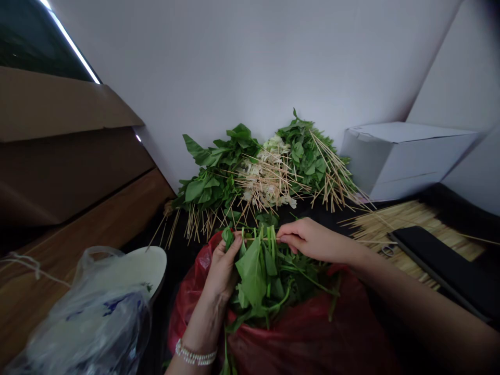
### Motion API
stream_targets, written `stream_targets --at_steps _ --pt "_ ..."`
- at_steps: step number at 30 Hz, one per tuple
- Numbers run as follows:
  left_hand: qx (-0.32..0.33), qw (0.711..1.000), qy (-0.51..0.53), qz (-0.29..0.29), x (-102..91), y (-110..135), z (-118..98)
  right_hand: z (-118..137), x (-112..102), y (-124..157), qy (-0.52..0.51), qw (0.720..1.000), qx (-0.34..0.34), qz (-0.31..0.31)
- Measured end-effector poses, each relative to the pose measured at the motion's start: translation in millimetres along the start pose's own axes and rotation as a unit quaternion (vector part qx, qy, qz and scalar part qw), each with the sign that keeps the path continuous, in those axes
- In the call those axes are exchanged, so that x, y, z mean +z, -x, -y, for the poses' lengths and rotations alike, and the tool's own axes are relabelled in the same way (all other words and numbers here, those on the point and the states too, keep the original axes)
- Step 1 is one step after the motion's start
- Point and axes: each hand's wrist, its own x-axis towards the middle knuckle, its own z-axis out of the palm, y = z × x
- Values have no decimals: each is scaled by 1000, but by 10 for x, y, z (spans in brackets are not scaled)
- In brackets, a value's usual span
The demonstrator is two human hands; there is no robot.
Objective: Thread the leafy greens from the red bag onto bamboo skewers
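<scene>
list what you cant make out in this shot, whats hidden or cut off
Head view:
the far end of the bamboo skewer held by the right hand: hidden by the leafy greens in the left hand
inside of the red plastic bag: hidden by the greens and cut off by the bottom edge
the scissors: only the finger loops show, the rest under the black pad
contents of the clear plastic bag: blurred by its film
</scene>
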Motion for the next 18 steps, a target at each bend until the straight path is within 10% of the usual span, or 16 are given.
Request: stream_targets --at_steps 18 --pt "-21 1000 -12 3 1 19 1 72 67 20 62 997 -16 -38"
